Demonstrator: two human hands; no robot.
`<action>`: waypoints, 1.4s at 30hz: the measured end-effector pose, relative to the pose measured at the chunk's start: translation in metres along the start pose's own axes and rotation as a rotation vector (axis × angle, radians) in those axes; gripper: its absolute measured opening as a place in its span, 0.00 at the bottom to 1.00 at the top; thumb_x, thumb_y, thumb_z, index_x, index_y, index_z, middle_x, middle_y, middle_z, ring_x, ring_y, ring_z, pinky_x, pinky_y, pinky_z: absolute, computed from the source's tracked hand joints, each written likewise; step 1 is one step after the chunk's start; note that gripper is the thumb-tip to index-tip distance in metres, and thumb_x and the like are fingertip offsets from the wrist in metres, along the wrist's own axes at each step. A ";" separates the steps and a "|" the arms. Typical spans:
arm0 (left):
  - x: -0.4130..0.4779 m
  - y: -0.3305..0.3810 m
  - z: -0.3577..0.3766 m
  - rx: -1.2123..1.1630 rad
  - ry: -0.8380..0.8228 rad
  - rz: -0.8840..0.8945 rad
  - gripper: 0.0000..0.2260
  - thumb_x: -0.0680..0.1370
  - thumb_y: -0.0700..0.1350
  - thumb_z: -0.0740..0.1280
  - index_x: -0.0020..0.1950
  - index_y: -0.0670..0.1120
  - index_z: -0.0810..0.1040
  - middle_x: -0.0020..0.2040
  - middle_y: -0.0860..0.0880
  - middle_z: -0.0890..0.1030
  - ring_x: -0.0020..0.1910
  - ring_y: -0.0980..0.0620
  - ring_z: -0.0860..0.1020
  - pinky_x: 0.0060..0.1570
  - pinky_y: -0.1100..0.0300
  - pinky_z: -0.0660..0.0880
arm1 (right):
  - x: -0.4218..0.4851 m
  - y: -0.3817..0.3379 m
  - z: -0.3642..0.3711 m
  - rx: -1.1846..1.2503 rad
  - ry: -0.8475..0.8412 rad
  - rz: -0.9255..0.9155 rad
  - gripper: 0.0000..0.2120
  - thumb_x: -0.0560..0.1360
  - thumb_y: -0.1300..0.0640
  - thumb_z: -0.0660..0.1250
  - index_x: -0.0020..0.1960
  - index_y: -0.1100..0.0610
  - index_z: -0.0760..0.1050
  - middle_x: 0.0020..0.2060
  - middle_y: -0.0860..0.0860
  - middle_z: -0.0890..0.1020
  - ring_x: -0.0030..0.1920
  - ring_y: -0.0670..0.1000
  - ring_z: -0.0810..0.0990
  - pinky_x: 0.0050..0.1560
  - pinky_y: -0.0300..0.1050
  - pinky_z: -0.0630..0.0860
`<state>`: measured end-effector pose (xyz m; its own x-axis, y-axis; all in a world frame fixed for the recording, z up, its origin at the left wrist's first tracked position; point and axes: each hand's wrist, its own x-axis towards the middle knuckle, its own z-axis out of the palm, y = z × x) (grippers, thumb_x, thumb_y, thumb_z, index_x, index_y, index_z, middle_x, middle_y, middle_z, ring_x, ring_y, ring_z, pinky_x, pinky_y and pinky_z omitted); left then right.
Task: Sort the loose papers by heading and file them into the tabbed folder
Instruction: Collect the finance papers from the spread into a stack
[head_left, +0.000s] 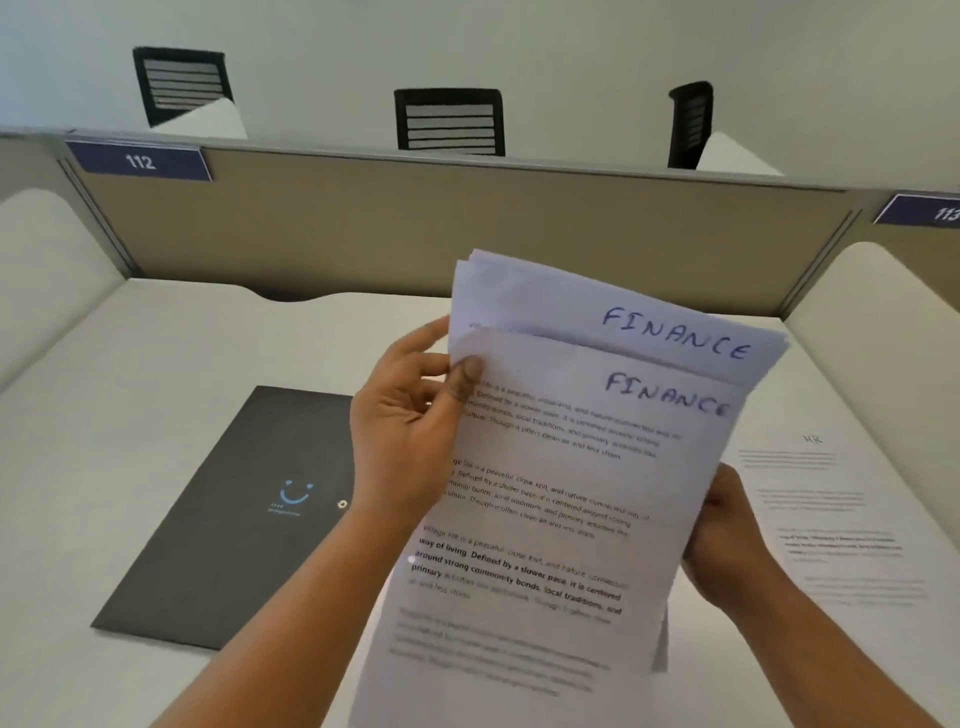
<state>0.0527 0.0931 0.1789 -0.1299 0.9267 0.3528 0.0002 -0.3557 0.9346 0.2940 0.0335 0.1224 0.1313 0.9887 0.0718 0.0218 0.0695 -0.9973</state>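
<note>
Left hand (410, 415): raised above the surface (182, 353); thumb on the face of the front sheet (545, 493) at its upper left edge, fingers (431, 332) behind, pinching that sheet.
Right hand (727, 535): grips the stack of papers (675, 639) at its right edge; its fingers are closed on the edge, tips hidden behind the paper.
Stack of papers: held up and tilted between both hands.
Front sheet: handwritten heading FINANCE at upper right, printed paragraphs below; sits slightly lower than the sheet behind (623, 306).
Sheet behind: also headed FINANCE; further sheet edges fan out at its top.
Folder (234, 519): dark, closed, flat on the surface left of the stack; pale blue smile mark on the cover; the left forearm crosses its right side.
HR sheet (841, 519): flat on the surface at right, just beside the right hand, headed HR.
Partition (415, 223): tan, along the far edge of the surface.
Number plates: 112 (139, 162) at left, 113 (930, 210) at right.
Chairs (449, 122): three black backs beyond the partition.
</note>
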 end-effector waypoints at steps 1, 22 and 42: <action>-0.002 0.001 0.001 -0.015 0.031 -0.039 0.06 0.75 0.46 0.71 0.44 0.43 0.82 0.51 0.50 0.84 0.39 0.46 0.83 0.37 0.48 0.82 | -0.002 -0.001 0.002 -0.020 0.006 0.019 0.13 0.70 0.78 0.67 0.42 0.63 0.84 0.39 0.61 0.86 0.40 0.63 0.85 0.37 0.53 0.82; -0.031 -0.009 0.016 -0.134 -0.359 -0.121 0.08 0.75 0.45 0.69 0.53 0.52 0.82 0.52 0.47 0.85 0.51 0.43 0.82 0.46 0.41 0.81 | -0.014 -0.030 0.021 0.061 0.238 -0.052 0.06 0.74 0.58 0.69 0.49 0.54 0.83 0.44 0.50 0.88 0.44 0.53 0.87 0.40 0.44 0.82; -0.061 -0.024 0.012 0.075 -0.293 0.050 0.15 0.75 0.39 0.71 0.52 0.60 0.83 0.46 0.62 0.84 0.46 0.54 0.82 0.45 0.61 0.81 | -0.041 -0.016 0.024 -0.139 0.171 -0.249 0.25 0.69 0.61 0.71 0.46 0.27 0.78 0.43 0.33 0.83 0.49 0.37 0.82 0.42 0.33 0.80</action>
<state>0.0720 0.0468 0.1359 0.1638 0.9076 0.3867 0.0736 -0.4021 0.9126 0.2647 -0.0049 0.1355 0.2695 0.9061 0.3263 0.2076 0.2762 -0.9384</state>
